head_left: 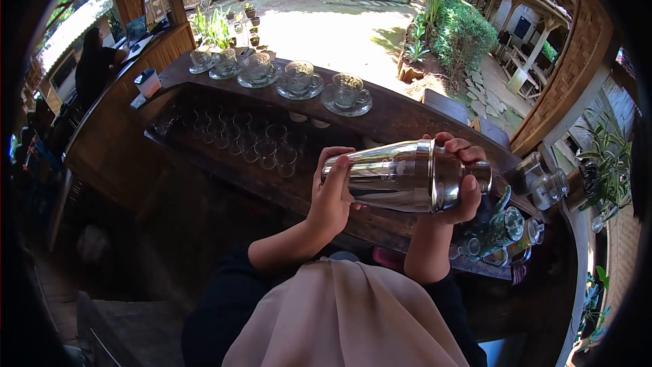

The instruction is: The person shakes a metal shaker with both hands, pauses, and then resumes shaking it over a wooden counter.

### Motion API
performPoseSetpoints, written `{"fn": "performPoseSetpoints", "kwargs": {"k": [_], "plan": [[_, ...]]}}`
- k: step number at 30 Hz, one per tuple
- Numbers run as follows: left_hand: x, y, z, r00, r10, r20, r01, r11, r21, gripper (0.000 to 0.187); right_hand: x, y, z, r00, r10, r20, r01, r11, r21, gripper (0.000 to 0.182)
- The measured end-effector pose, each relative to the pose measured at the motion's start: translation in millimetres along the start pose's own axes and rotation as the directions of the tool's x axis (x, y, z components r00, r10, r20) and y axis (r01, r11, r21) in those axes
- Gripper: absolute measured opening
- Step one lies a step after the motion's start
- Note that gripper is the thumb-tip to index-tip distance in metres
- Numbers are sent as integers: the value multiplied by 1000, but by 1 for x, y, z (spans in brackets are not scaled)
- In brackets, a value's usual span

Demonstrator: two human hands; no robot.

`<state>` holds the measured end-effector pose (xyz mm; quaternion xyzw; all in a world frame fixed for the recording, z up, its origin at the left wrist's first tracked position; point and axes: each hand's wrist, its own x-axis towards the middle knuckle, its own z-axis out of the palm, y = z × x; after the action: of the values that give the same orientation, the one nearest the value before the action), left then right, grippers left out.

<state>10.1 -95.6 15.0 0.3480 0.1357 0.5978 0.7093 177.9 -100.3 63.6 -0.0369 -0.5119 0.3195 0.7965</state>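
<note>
A shiny metal cocktail shaker [394, 175] lies nearly level in the air in front of me, above the dark wooden counter. My left hand [333, 187] is wrapped round its narrow base end. At the other end, my right hand [464, 190] grips the shoulder and the capped top, with fingers over the far side and the thumb on the near side. The cap [482, 177] is on the shaker, so what is inside is hidden.
Several glass cups on saucers [299, 80] line the counter's far edge [401, 112]. Upturned glasses [251, 141] stand on a lower shelf. Glass jars [547, 187] and a patterned glass pitcher [501, 231] are at right. A person [97, 68] is at the far left.
</note>
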Motion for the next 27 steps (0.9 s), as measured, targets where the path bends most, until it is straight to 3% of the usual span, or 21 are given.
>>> {"fn": "performPoseSetpoints", "kwargs": {"k": [6,12,14,17,24,27], "plan": [[-6,-4,6,997,38,-66,-33,997,70,32,14,-1,-5,989,34,141,-44,997,70,37],[-12,-2,20,990,-78,-114,73,996,-44,27,25,-17,-7,959,35,281,-54,997,62,34],[-11,-3,12,999,-32,4,31,998,50,27,27,-21,-10,948,21,318,-45,997,68,33],[-7,-2,8,998,-24,57,16,991,130,26,27,-27,-12,936,-11,353,-9,998,56,33],[-2,11,23,999,-8,-43,9,1000,24,25,17,-13,-6,977,-65,201,56,997,49,36],[0,16,23,997,30,-74,-23,996,88,28,9,-6,-4,988,-101,119,92,993,78,37]]}}
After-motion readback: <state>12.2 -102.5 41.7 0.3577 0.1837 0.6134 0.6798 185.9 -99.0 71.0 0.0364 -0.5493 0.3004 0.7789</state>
